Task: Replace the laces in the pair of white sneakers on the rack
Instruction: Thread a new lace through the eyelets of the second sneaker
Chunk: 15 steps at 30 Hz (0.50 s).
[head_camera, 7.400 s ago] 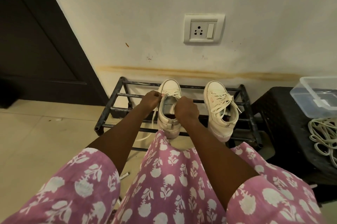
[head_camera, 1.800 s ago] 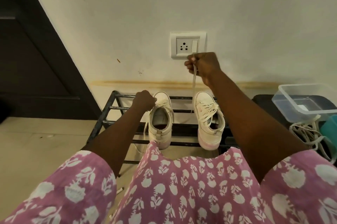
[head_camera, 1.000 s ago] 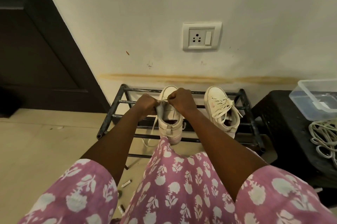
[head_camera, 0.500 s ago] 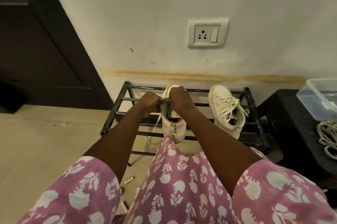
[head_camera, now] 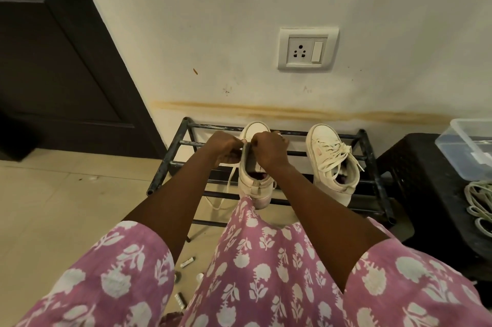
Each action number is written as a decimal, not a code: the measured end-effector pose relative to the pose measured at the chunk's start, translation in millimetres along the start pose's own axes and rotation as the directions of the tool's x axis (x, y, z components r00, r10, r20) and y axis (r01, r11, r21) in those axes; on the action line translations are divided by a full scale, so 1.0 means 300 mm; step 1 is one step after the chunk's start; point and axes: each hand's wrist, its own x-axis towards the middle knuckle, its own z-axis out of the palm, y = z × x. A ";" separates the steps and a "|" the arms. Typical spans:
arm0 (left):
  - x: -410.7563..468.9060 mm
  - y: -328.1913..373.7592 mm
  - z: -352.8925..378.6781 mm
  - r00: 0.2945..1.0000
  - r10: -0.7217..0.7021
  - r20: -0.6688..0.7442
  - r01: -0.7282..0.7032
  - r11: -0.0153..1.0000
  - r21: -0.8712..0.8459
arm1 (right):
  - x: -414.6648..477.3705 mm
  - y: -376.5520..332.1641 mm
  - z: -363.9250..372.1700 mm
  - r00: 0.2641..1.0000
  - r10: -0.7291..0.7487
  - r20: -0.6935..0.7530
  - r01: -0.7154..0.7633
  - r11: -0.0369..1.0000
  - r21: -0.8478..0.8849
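Much of the lace (head_camera: 229, 183) is hidden under the left hand (head_camera: 226, 151), which pinches it above the left sneaker (head_camera: 255, 188) on the rack (head_camera: 174, 145); right hand (head_camera: 269, 152) curls alongside — what it grips, I cannot tell.

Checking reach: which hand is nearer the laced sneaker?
Right. Both hands pinch the lace at the other sneaker; the right hand is on the side toward the laced sneaker, and the left hand is on the far side.

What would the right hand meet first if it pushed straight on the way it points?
Probably the toe of the sneaker it works on; the right hand points toward the wall, though depth is unclear.
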 end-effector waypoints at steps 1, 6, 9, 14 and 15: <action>0.005 0.003 0.005 1.000 -0.014 -0.019 0.015 1.000 0.019 | -0.001 0.006 0.003 1.000 0.013 0.014 -0.013 0.999 0.036; 0.014 0.004 0.029 0.992 -0.049 -0.112 0.058 0.995 0.077 | -0.012 0.038 -0.007 0.998 -0.038 0.057 0.031 0.993 0.115; 0.006 0.001 0.020 0.983 -0.083 -0.161 0.089 0.995 0.033 | -0.051 0.064 -0.007 0.999 -0.021 -0.038 0.025 0.995 0.097; -0.015 -0.008 -0.028 0.972 -0.115 -0.206 0.012 0.895 -0.446 | -0.115 0.100 -0.013 0.987 0.153 -0.041 -0.151 0.987 0.048; -0.015 -0.010 -0.041 0.980 -0.106 -0.167 -0.015 0.799 -0.601 | -0.119 0.105 -0.012 0.987 0.157 -0.013 -0.157 0.987 0.037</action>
